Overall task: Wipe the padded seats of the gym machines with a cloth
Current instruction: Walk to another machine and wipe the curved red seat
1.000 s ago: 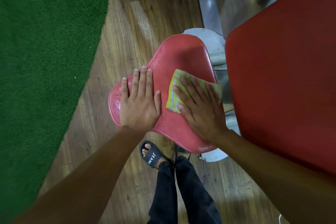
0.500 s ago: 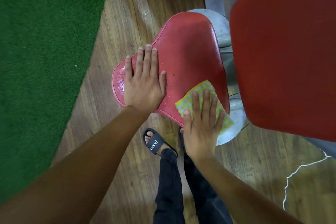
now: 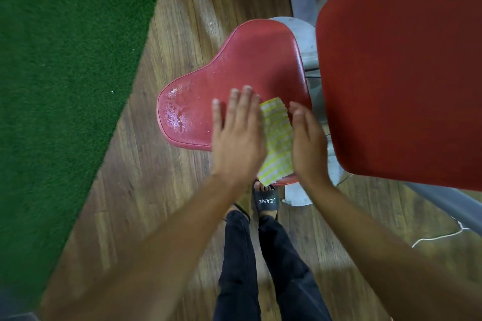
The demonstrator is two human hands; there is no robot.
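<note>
Yellow checked cloth (image 3: 276, 138) overhangs the near edge of red seat (image 3: 247, 65), between left hand (image 3: 236, 135) and right hand (image 3: 307, 143). Fingers are straight on both; contact with the cloth unclear (motion blur). Wet patch (image 3: 177, 112) on the seat's left lobe, wooden floor (image 3: 161, 190) beyond. Left hand has shifted right off that lobe.

My L arm (image 3: 161, 237) & R arm (image 3: 378, 237) reach fwd, bare. L hand (image 3: 236, 135) flat, palm down, fingers straight, close together. R hand (image 3: 307, 141) just beside it, turned on edge, fingers straight, a bit blurred.
</note>
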